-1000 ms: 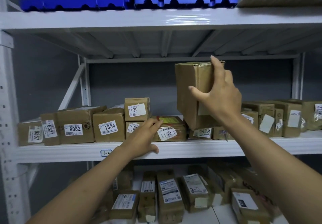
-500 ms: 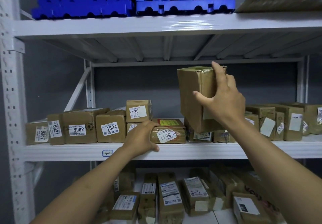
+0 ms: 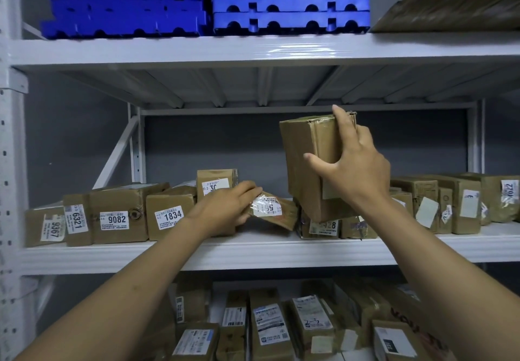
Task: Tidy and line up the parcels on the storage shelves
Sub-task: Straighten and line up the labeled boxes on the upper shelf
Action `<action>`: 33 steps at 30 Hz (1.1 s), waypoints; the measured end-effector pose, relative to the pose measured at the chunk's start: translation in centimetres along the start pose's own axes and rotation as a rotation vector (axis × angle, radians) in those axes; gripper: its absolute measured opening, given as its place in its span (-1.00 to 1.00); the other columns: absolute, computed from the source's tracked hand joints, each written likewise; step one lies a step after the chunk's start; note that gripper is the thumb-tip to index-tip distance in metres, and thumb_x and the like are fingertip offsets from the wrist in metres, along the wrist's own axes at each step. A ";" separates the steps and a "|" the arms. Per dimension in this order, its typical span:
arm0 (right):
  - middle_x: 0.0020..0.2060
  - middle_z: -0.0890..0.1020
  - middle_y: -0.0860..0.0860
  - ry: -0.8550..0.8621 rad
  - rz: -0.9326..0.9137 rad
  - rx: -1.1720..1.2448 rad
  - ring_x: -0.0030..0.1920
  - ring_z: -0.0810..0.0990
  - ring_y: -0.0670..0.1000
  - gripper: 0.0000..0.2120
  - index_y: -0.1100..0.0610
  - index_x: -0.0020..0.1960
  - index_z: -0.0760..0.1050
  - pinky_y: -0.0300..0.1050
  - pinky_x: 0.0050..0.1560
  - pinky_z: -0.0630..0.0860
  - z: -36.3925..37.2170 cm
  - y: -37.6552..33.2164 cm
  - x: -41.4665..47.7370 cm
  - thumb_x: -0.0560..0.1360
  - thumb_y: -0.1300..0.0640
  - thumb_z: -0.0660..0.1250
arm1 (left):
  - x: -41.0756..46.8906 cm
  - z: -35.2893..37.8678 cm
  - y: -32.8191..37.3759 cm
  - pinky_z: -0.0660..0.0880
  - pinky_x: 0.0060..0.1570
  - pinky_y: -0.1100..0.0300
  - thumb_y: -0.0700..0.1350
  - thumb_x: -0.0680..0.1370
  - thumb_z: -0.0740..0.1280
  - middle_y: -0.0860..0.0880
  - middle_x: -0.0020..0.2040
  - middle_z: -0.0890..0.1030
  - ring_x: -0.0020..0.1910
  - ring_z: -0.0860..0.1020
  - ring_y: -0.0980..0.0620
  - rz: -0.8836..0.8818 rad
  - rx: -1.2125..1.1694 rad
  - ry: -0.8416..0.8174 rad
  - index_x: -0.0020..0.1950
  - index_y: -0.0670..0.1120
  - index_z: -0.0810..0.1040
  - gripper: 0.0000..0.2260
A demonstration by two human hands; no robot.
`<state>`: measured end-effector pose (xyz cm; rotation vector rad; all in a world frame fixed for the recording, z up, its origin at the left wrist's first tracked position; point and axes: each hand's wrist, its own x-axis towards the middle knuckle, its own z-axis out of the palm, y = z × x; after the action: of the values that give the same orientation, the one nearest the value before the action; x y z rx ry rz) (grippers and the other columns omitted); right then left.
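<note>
My right hand [image 3: 356, 168] grips a tall brown cardboard parcel [image 3: 305, 163] and holds it upright and slightly tilted above the middle shelf [image 3: 253, 251], over a flat parcel with a partly hidden label [image 3: 323, 227]. My left hand [image 3: 225, 208] holds a flat taped parcel [image 3: 274, 211] by its left end, lifting it tilted off the shelf board. Left of it stands a row of labelled parcels: 1834 [image 3: 168, 216], 9082 [image 3: 118, 217], 6321 [image 3: 76, 218], 9367 [image 3: 45, 227]. A small box [image 3: 216, 183] sits behind my left hand.
More brown parcels [image 3: 450, 203] crowd the right end of the middle shelf. The lower shelf holds several labelled parcels [image 3: 270, 324]. Blue plastic pallets [image 3: 289, 6] and a flat brown package [image 3: 455, 9] lie on the top shelf. A white upright post [image 3: 11, 163] stands at the left.
My left hand went from resting on the flat parcel to gripping it and tipping its left end up. The tall parcel in my right hand stayed raised.
</note>
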<state>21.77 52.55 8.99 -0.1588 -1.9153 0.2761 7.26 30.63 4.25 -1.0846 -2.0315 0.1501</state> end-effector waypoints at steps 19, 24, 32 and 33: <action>0.30 0.39 0.06 0.029 0.054 0.144 0.05 0.57 0.19 -0.20 -0.19 0.49 0.04 0.00 -0.05 0.50 2.6 -2.7 0.2 0.39 -0.30 0.36 | 1.2 -0.4 0.6 0.53 0.00 0.18 -0.21 0.57 0.28 -0.02 0.26 0.54 0.03 0.56 0.09 -0.698 -0.806 0.344 0.47 0.00 0.33 -0.54; 0.29 0.40 0.05 0.020 0.053 0.198 0.06 0.57 0.15 -0.21 -0.16 0.49 0.09 -0.09 -0.10 0.41 3.6 -3.8 0.1 0.39 -0.27 0.39 | 2.1 -1.2 1.9 0.46 0.13 0.30 -0.11 0.54 0.37 0.12 0.30 0.40 0.19 0.46 0.19 -0.574 -0.916 0.360 0.45 0.06 0.34 -0.51; 0.30 0.37 0.09 0.026 0.088 0.236 0.04 0.56 0.15 -0.20 -0.09 0.48 0.07 -0.06 -0.09 0.49 5.2 -4.3 0.4 0.40 -0.25 0.40 | 1.1 0.4 0.4 0.33 0.29 0.24 -0.11 0.48 0.45 0.04 0.41 0.36 0.34 0.35 0.10 -0.503 -0.688 0.280 0.50 0.05 0.27 -0.37; 0.29 0.37 0.09 0.042 0.120 0.271 0.04 0.56 0.16 -0.21 -0.09 0.47 0.08 -0.03 -0.07 0.50 5.3 -4.1 0.5 0.40 -0.24 0.40 | 1.1 0.5 0.1 0.28 0.34 0.18 -0.03 0.48 0.44 0.04 0.42 0.36 0.38 0.31 0.07 -0.494 -0.609 0.287 0.50 0.05 0.26 -0.37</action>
<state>16.73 48.07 8.77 -0.0972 -1.8099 0.6048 6.64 31.65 4.51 -0.8410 -2.0534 -0.8738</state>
